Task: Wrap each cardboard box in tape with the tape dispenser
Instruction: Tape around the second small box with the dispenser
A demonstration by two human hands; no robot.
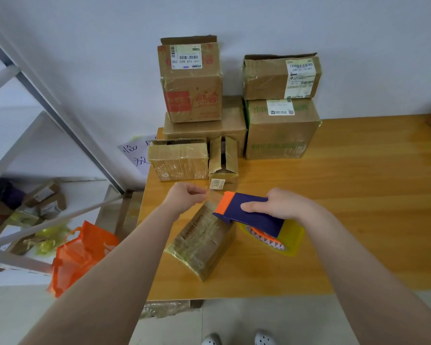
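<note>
A small cardboard box (201, 242), shiny with clear tape, lies tilted on the wooden table (346, 195) near its front left. My right hand (281, 204) grips a purple and orange tape dispenser (246, 211) with a yellow roll holder (281, 239), held just above the box's far right end. My left hand (186, 195) pinches the free end of the clear tape (213, 195) pulled out from the dispenser's orange mouth, above the box's far end.
Several taped cardboard boxes (193, 80) are stacked against the wall at the back, with two smaller ones (179, 160) in front. A metal shelf (35, 135) and an orange bag (82, 255) stand left of the table. Bare tabletop lies to the right.
</note>
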